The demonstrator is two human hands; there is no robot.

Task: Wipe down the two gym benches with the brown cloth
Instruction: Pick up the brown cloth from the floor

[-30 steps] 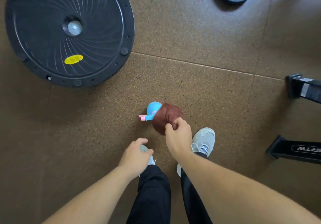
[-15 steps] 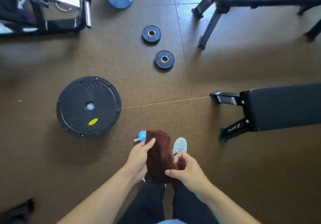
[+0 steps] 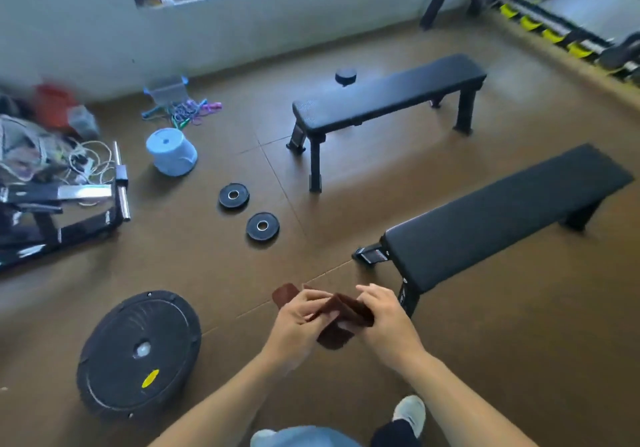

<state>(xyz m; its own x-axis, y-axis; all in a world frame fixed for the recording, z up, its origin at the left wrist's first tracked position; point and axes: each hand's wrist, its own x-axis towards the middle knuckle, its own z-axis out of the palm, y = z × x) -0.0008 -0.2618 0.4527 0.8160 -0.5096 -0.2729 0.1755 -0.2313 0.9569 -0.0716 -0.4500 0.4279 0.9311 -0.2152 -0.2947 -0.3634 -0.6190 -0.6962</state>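
Cloth (image 3: pixel 341 322) between both hands' fingers (image 3: pixel 313 299)

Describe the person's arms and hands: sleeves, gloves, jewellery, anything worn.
Both forearms are bare to the bottom edge of the picture, with no sleeves in view. The left hand and right hand wear no gloves; no rings, watch or wristbands are visible.

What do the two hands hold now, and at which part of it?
Both hold the brown cloth, above the floor. The left hand grips its left part, the right hand pinches its right edge.
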